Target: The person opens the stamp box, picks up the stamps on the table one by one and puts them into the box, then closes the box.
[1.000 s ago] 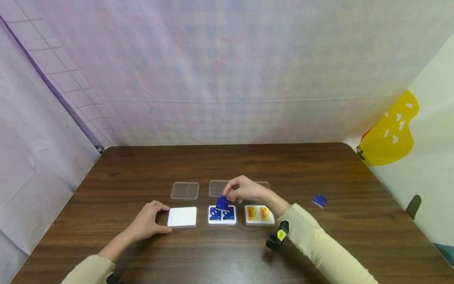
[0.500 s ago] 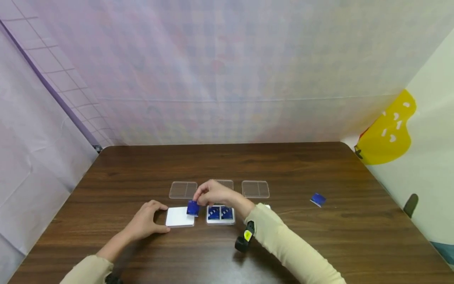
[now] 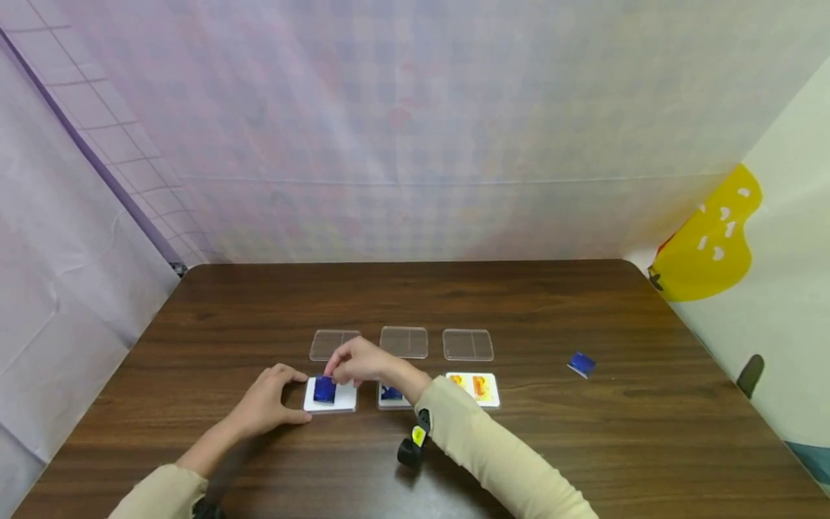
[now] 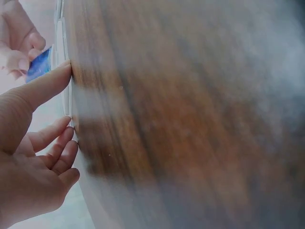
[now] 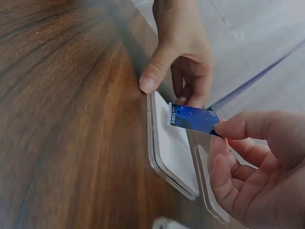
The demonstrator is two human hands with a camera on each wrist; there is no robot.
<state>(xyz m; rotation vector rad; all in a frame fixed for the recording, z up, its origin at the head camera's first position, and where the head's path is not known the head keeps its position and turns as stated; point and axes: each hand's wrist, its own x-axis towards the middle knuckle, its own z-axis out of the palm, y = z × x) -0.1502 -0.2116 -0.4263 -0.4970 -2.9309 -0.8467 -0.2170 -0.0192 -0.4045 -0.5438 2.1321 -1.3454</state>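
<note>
A small blue printed card (image 5: 193,118) is pinched at one edge between the thumb and fingers of my right hand (image 3: 355,362). It is held above a flat clear plastic case with a white top (image 3: 346,400), tilted over its left part. At the left end of that case, my left hand (image 3: 262,404) holds it, thumb at the near corner and fingers at the far one. A second case (image 3: 393,405), bearing blue cards (image 3: 390,393), is partly hidden beneath my right forearm. On a third case (image 3: 493,393) lie yellow and orange cards (image 3: 481,388).
Three clear plastic lids (image 3: 467,345) lie in a row behind the cases. Another blue card (image 3: 581,364) lies alone on the wooden table (image 3: 551,310) at the right. A pale curtain (image 3: 402,144) hangs along the far edge.
My right hand has carried the blue card leftward from over the middle case to over the left case. The yellow and orange cards are again in sight. My left hand stays at the case.
</note>
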